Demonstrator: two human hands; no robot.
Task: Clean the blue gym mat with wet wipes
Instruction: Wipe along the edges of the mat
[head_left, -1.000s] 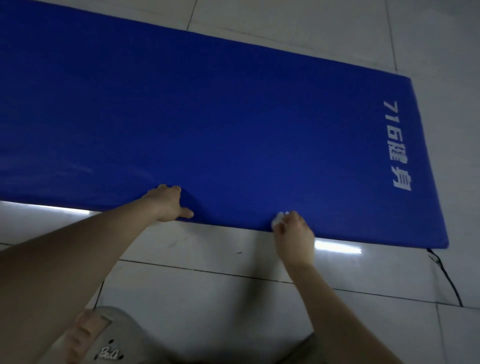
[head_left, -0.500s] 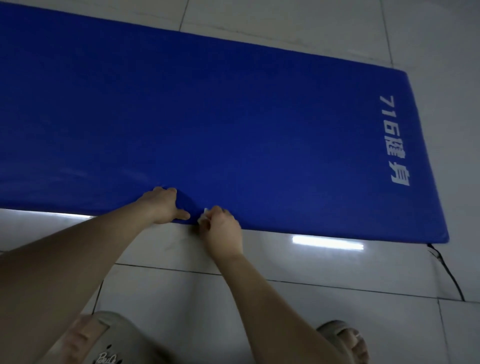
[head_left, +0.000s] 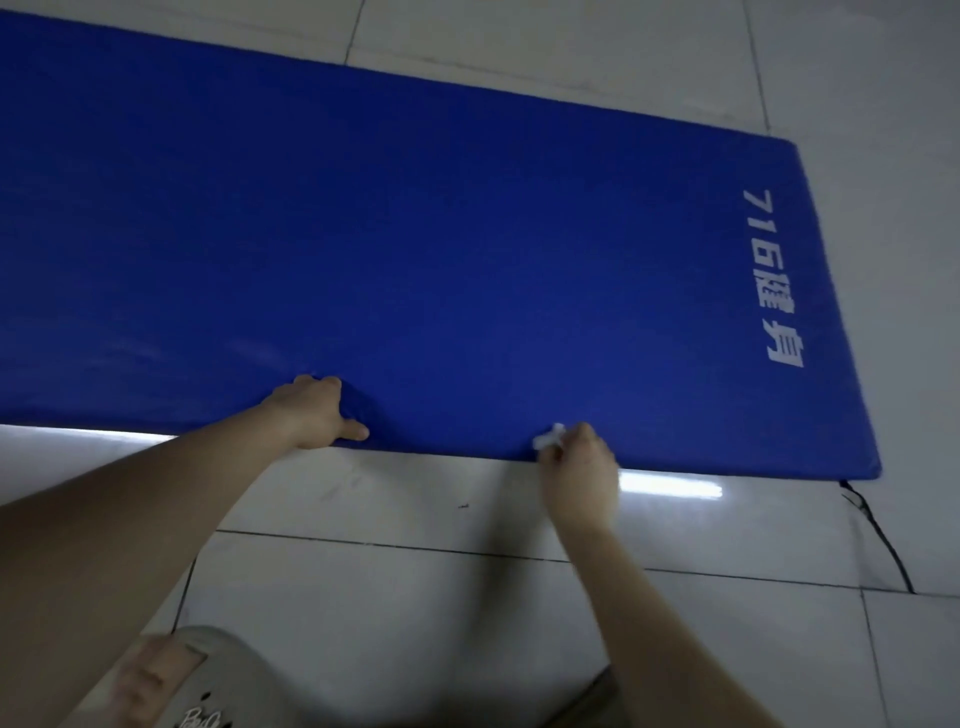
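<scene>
Wiping the near edge of the blue gym mat (head_left: 415, 234) is, in my judgement, the step in hand; the mat lies flat on the tiled floor (head_left: 415, 597), printed end to my right; my right hand (head_left: 579, 467) sits at that edge, fingers (head_left: 587, 435) clamped on a bunched white wet wipe (head_left: 549, 437) that touches the mat; my left hand (head_left: 311, 413) grips the edge further left, fingers curled onto the top, thumb along the side. Recommended: firm, even pressure; overlapping passes along the edge; left hand bracing so the mat cannot slide. Both arms reach forward, nearly straight.
</scene>
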